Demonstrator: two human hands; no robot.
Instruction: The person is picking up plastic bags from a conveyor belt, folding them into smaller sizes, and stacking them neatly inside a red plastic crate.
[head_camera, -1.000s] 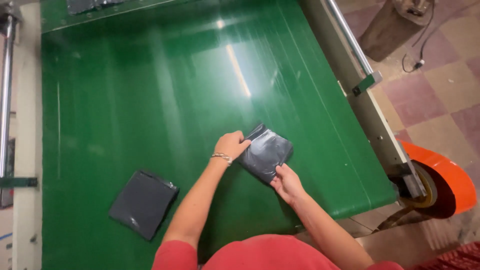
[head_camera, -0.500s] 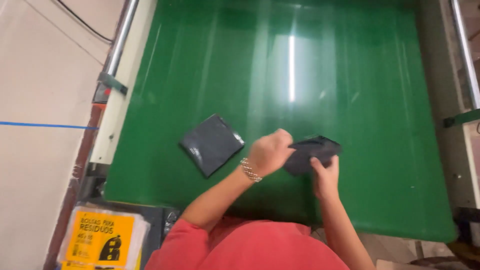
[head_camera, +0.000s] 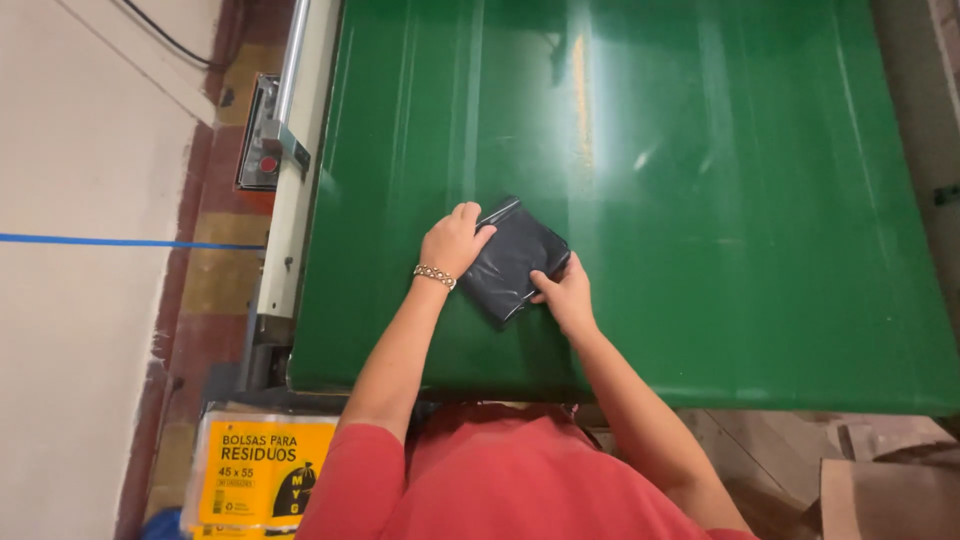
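Wide green conveyor belt (head_camera: 700, 200) filling the view, yellow package (head_camera: 262, 470) down at the lower left corner. Folded black plastic bag pack (head_camera: 513, 258) lying flat on the belt's near part, pinned from both sides: left hand (head_camera: 454, 240) pressing its left edge, right hand (head_camera: 566, 296) gripping the lower right corner, hands apart.

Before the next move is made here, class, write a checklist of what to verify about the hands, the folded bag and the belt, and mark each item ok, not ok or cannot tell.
1. Left hand rests on the dark folded bag: ok.
2. Right hand touches the bag's lower right edge: ok.
3. Bag lies wholly on the green belt, away from its edges: ok.
4. Bag folded flat, no loose flap showing: cannot tell, the hands hide part of it.
5. Belt around the bag bare of other items: ok.
6. Belt moving or stopped: cannot tell.
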